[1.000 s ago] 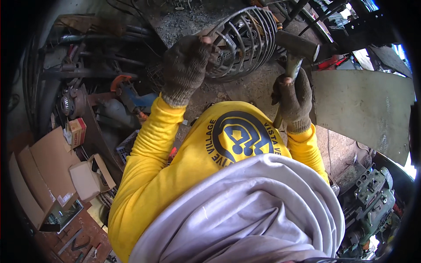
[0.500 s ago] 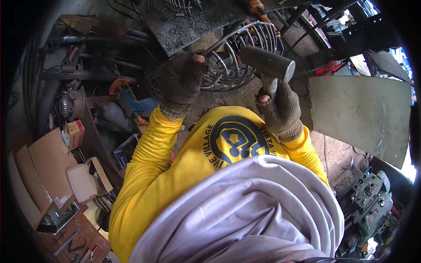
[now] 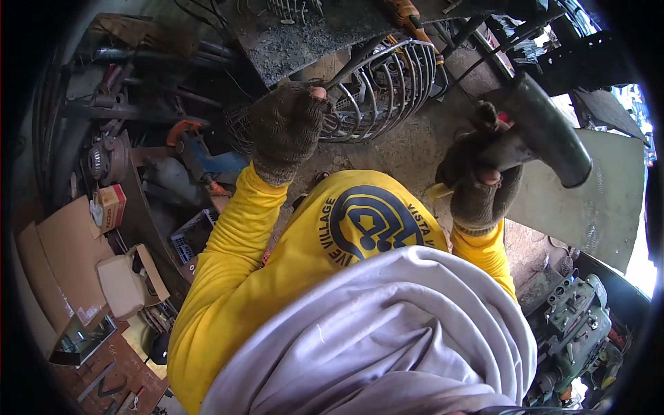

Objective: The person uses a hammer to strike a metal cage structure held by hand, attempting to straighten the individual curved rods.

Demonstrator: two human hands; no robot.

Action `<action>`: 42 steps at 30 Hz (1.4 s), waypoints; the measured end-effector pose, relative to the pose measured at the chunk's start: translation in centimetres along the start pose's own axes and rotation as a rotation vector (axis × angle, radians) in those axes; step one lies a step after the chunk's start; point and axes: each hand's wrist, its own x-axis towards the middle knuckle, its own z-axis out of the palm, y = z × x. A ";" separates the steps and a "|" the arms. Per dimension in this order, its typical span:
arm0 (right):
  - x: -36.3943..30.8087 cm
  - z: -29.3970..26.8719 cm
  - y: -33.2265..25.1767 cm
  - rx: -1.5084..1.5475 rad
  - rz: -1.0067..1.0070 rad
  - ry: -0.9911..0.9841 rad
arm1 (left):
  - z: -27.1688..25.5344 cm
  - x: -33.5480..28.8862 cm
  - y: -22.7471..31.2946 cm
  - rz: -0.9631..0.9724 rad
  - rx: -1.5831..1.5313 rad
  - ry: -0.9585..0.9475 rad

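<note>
My left hand [image 3: 287, 128], in a dark knitted glove with bare fingertips, is closed at the near left end of a curved metal-rod frame [image 3: 394, 86]. Its thumb lies along a dark bar there; the exact grip is hidden by the glove. The frame has several bent ribs, like a basket. To the right, my right hand [image 3: 481, 183], gloved the same way, is wrapped round the handle of a hammer [image 3: 553, 131]. The thick cylindrical hammer head is raised close to the camera, tilted, and apart from the frame.
A dark metal table [image 3: 277, 52] covered in grit stands ahead, with an orange power tool [image 3: 408, 21] at its right. A large metal sheet [image 3: 588, 200] lies right, above a green machine [image 3: 574, 325]. Cardboard boxes [image 3: 69, 256] and a blue-orange tool [image 3: 211, 159] are left.
My right hand has swung the hammer up and to the right, away from the frame. My left hand stays at the frame's end almost unmoved.
</note>
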 end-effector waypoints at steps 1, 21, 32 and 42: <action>-0.2 -0.3 0.1 0.079 0.036 0.008 | 0.1 0.0 -0.1 0.002 -0.004 0.010; -0.6 0.9 -0.8 -0.558 0.172 -0.268 | -1.0 -0.2 -0.1 0.079 0.115 0.107; 0.4 1.3 -0.3 -0.707 0.108 -0.264 | -0.8 0.7 1.1 0.151 0.008 0.087; -1.0 0.1 0.6 -0.757 -0.097 -0.246 | -1.5 1.8 -1.1 0.483 0.429 0.116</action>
